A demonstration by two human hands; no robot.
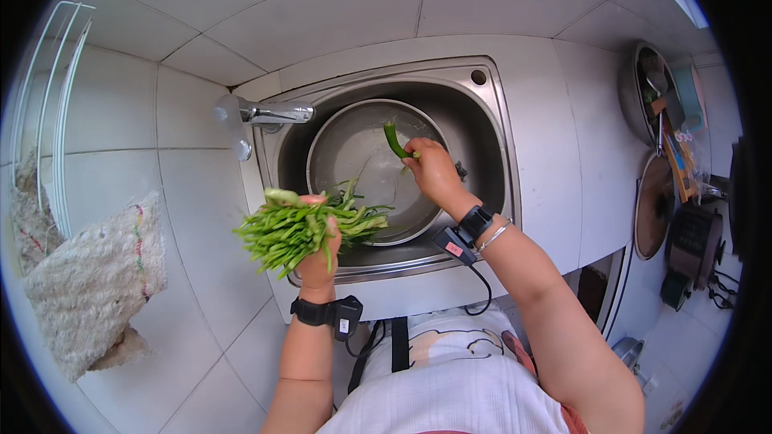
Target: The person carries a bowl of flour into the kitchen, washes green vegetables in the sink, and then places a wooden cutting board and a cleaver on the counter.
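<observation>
My left hand [321, 253] is closed around a large bunch of thin green vegetable stems [289, 232], held over the near left rim of a round metal basin [313, 154]. A pale green piece and a pinkish one lie on top of the bunch. In my right hand [429, 170] is a green pepper [393, 138], gripped at its lower end above the basin. The basin stands inside a stainless steel sink [482, 184] and holds water with a few thin strands in it.
A chrome faucet [280, 112] juts over the sink's left side. Cloths [99, 277] hang from a white rack [63, 126] on the left wall. At the right are a metal bowl [633, 93] with utensils, a glass lid [651, 211] and a dark appliance [693, 244].
</observation>
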